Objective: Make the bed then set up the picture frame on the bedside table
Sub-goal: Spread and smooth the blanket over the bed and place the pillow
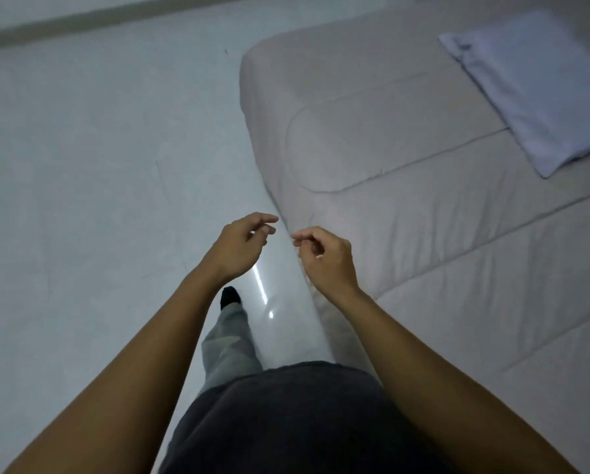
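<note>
Head view: left hand (242, 248) and right hand (324, 258) are held side by side at the bed (266, 97) edge. Both are empty, fingers loosely curled. A pillow (533, 90) lies flat on the quilt (423, 227).

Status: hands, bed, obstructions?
Hands empty: left hand, right hand loosely curled. On bed, quilt spread flat, pillow on top. No picture frame in view; nothing in the way.

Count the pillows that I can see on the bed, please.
1. The pillow lies flat on the bed, at the upper right of the view. Others may lie beyond the picture's edge.
</note>
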Motion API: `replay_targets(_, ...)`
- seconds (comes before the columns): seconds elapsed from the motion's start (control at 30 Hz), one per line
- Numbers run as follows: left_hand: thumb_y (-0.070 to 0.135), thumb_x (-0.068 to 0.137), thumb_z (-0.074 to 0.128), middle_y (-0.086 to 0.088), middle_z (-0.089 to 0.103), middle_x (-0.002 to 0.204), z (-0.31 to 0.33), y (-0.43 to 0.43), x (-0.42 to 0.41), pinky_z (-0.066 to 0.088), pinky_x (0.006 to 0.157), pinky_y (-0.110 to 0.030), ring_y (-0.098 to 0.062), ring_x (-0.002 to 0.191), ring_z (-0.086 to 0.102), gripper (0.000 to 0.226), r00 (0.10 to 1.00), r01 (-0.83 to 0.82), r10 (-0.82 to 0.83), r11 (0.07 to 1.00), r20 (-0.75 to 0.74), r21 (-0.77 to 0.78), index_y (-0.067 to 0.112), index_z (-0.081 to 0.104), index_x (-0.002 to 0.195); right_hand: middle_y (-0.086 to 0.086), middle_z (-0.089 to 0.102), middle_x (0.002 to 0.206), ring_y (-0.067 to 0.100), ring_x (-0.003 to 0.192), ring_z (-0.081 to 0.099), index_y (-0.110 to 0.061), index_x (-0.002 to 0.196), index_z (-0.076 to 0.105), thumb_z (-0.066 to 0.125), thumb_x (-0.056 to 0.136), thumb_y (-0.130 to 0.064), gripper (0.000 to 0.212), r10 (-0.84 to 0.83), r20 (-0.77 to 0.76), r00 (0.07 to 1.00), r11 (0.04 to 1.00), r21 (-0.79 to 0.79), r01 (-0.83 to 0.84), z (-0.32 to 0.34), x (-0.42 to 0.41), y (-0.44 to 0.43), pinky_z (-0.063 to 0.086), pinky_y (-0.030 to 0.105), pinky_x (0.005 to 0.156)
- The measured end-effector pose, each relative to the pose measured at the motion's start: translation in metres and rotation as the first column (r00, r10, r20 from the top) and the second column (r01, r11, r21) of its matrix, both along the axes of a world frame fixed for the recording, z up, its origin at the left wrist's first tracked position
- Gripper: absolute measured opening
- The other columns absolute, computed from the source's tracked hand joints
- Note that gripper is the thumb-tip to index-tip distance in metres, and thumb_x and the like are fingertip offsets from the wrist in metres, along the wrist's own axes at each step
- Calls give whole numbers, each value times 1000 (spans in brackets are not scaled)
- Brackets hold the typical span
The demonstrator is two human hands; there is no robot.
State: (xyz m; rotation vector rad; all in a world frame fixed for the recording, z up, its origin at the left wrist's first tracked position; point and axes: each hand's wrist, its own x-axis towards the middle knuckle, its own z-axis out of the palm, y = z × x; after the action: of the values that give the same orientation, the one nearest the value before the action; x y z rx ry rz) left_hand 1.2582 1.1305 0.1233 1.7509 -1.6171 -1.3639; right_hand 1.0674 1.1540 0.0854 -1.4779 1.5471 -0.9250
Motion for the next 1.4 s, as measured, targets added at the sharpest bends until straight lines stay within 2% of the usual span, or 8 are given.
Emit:
replay_targets(0.2, 37, 100, 44, 24, 68, 107, 5, -126, 85, 45, 72, -14, 10, 89, 65, 25, 999, -21, 21, 1000, -36, -2, 46, 60, 117, -19, 69, 111, 0, 93, 64, -27, 117, 68, 54, 92, -10, 33, -81, -16, 997, 996, 34, 81, 7, 84, -130, 49, 9, 77)
replay_targets(0.37, 33, 100, 46, 20, 69, 106, 10, -242, 146, 46, 74, -17, 0, 92, 68, 25, 999, 49, -48, 999, -13, 22, 44, 62, 117, -16, 65, 122, -2, 107, 61, -24, 125, 64, 52, 96, -11, 34, -158, -16, 987, 987, -5, 158, 15, 134, -241, 53, 16, 87)
replay_targets(0.63, 32, 101, 46, 15, 69, 111, -6, -439, 171, 46, 73, -14, -3, 94, 68, 27, 994, 106, -106, 994, -2, 19, 35, 62, 124, -8, 72, 117, 0, 100, 62, -17, 117, 71, 54, 95, -10, 28, -265, -18, 964, 964, 19, 266, -13, 161, -396, 51, 9, 83)
replay_targets(0.87, 31, 101, 48, 12, 70, 111, -21, -609, 163, 46, 72, -15, -5, 96, 68, 27, 989, 139, -142, 987, 28, 80, 35, 62, 123, -5, 72, 116, 7, 104, 65, -14, 115, 71, 52, 95, -5, 30, -315, -26, 949, 945, 87, 316, -50, 164, -568, 56, 25, 91)
replay_targets(1.03, 28, 99, 49, 12, 71, 108, -28, -718, 151, 49, 76, -22, -6, 94, 68, 27, 988, 151, -155, 981, 26, 119, 32, 64, 121, -8, 71, 112, 0, 95, 63, -21, 113, 70, 47, 89, -14, 34, -333, -64, 941, 928, 151, 339, -60, 157, -666, 47, 5, 82)
replay_targets(1.17, 23, 99, 50, 6, 72, 107, -62, -781, 139, 49, 79, -22, -13, 95, 68, 28, 976, 210, -216, 958, 10, 196, 27, 65, 122, -11, 65, 110, 1, 93, 62, -28, 122, 62, 50, 87, -22, 38, -340, -87, 936, 875, 336, 349, -94, 146, -716, 44, 6, 76)
replay_targets(1.27, 24, 99, 51, 4, 70, 112, -111, -817, 129, 50, 90, -29, -16, 102, 66, 27, 956, 265, -288, 925, 48, 273, 27, 65, 122, -5, 59, 118, 14, 107, 60, -24, 129, 58, 55, 89, -18, 40, -355, -165, 920, 803, 449, 391, -135, 137, -733, 47, 23, 89)
replay_targets(1.4, 29, 98, 54, 4, 63, 125, -182, -853, 121, 46, 95, -28, -15, 109, 60, 27, 926, 285, -352, 889, 135, 358, 28, 63, 123, 9, 46, 140, 24, 129, 47, -13, 138, 51, 60, 89, -13, 49, -421, -292, 859, 724, 462, 512, -186, 135, -746, 39, 27, 102)
